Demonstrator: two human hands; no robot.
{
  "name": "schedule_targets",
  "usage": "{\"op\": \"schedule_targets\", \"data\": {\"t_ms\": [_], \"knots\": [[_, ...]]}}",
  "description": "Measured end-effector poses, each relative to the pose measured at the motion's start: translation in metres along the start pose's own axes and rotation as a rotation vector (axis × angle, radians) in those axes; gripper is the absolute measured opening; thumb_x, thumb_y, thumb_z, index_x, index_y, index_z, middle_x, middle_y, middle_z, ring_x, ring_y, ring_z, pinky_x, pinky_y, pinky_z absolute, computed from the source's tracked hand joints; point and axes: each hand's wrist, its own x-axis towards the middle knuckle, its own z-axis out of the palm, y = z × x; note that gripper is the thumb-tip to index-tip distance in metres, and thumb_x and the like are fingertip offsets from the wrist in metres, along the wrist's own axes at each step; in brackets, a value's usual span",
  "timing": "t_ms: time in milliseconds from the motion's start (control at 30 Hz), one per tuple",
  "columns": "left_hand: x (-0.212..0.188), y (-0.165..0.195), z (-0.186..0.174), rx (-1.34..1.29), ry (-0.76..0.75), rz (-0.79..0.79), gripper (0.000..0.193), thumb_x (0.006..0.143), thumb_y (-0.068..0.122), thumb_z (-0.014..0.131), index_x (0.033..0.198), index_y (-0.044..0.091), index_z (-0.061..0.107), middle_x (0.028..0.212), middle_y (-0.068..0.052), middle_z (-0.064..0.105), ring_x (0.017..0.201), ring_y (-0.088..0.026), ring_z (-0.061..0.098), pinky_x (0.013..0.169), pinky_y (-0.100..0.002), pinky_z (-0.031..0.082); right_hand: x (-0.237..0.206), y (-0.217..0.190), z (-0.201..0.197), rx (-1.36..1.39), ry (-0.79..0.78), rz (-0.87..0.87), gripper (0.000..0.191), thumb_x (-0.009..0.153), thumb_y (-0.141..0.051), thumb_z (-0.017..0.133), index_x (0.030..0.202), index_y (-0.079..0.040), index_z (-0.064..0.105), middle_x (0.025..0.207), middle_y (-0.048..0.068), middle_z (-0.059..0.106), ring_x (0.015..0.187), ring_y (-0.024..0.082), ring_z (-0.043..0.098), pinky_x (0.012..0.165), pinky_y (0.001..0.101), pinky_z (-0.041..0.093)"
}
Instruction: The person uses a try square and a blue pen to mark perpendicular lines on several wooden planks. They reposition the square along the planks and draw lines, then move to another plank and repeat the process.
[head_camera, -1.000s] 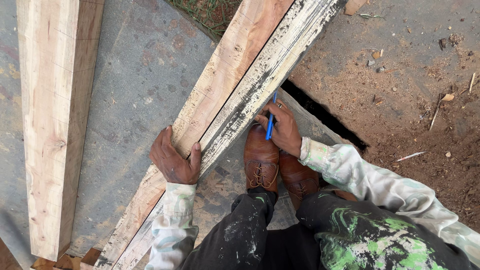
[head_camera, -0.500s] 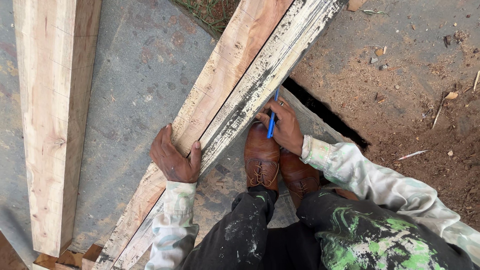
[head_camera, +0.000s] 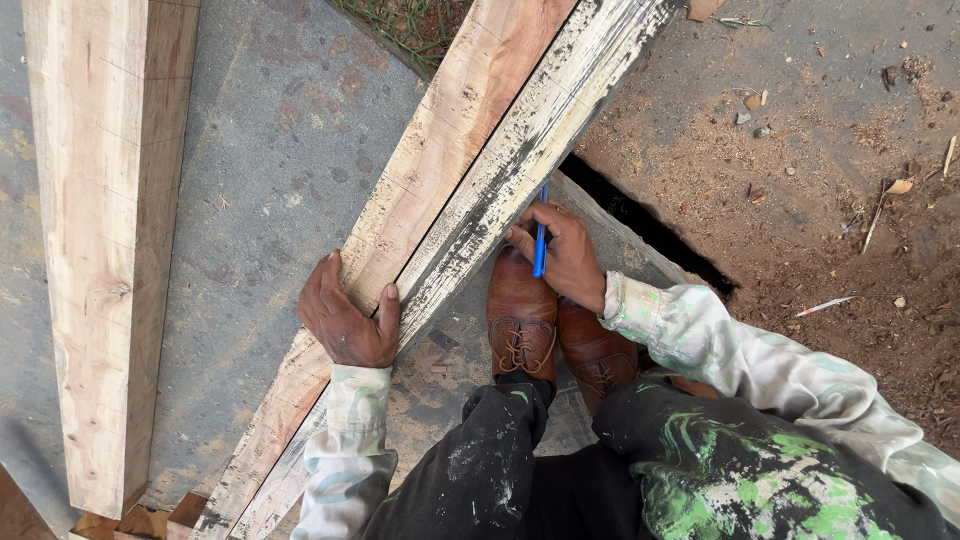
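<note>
Two long planks run side by side on a diagonal from lower left to upper right: a pale rough one (head_camera: 440, 150) and a weathered one (head_camera: 530, 150) with black and white stains. My left hand (head_camera: 345, 320) grips the pale plank from its edge, fingers curled over the top. My right hand (head_camera: 565, 255) holds a blue pen (head_camera: 540, 245) upright, its tip against the lower edge of the stained plank. Both hands come out of pale paint-flecked sleeves. My brown leather shoes (head_camera: 520, 315) stand just below the planks.
A thick square timber beam (head_camera: 105, 240) lies at the left on the grey concrete slab (head_camera: 270, 170). A dark gap (head_camera: 640, 215) runs along the slab's edge. Bare dirt (head_camera: 820, 170) with sawdust and chips lies at the right. Small wood offcuts (head_camera: 140, 520) sit at the bottom left.
The hands and the planks stay where they were; the view shifts only slightly. The pen stays against the stained plank's edge.
</note>
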Motion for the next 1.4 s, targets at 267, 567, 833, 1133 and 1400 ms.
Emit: {"op": "schedule_targets", "data": {"t_ms": [267,567,833,1133,1400], "knots": [[0.000,0.000,0.000,-0.011,-0.001,0.009,0.071,0.104,0.058,0.055,0.148,0.002,0.045,0.139,-0.023,0.056,0.130,-0.038,0.053,0.114,-0.055,0.034,-0.003,-0.009,0.001,-0.006,0.047,-0.047,0.017,0.101,-0.019,0.072,0.096,-0.004,0.067,0.073,0.005,0.065,0.060,0.010,0.055,0.056,0.0290,0.043],[0.001,0.002,-0.002,-0.020,-0.007,0.014,0.069,0.105,0.056,0.055,0.148,0.002,0.045,0.140,-0.023,0.056,0.130,-0.038,0.053,0.113,-0.055,0.034,-0.002,-0.011,0.000,-0.028,0.085,-0.126,0.018,0.101,-0.017,0.072,0.093,-0.003,0.064,0.078,0.007,0.067,0.068,0.016,0.059,0.066,0.0327,0.047],[0.002,0.003,-0.002,-0.053,0.000,0.017,0.068,0.106,0.055,0.057,0.147,0.002,0.045,0.139,-0.023,0.057,0.129,-0.037,0.053,0.113,-0.055,0.034,-0.004,-0.010,-0.001,-0.095,0.116,-0.192,0.017,0.097,-0.016,0.076,0.093,-0.002,0.067,0.079,0.009,0.069,0.072,0.019,0.061,0.073,0.0368,0.049],[0.002,0.000,0.000,-0.009,-0.003,0.027,0.070,0.103,0.055,0.057,0.147,0.003,0.045,0.139,-0.023,0.056,0.130,-0.038,0.053,0.113,-0.055,0.035,-0.001,-0.009,-0.001,-0.055,0.027,0.065,0.019,0.096,-0.022,0.075,0.095,-0.004,0.069,0.081,0.006,0.064,0.067,0.017,0.055,0.059,0.0338,0.044],[0.001,0.002,-0.001,-0.021,-0.008,0.018,0.070,0.104,0.055,0.057,0.148,0.002,0.045,0.140,-0.023,0.056,0.130,-0.038,0.053,0.114,-0.055,0.034,-0.001,-0.007,-0.006,-0.134,0.065,-0.148,0.018,0.096,-0.021,0.076,0.092,-0.005,0.071,0.082,0.006,0.069,0.082,0.021,0.055,0.073,0.0366,0.046]]}}
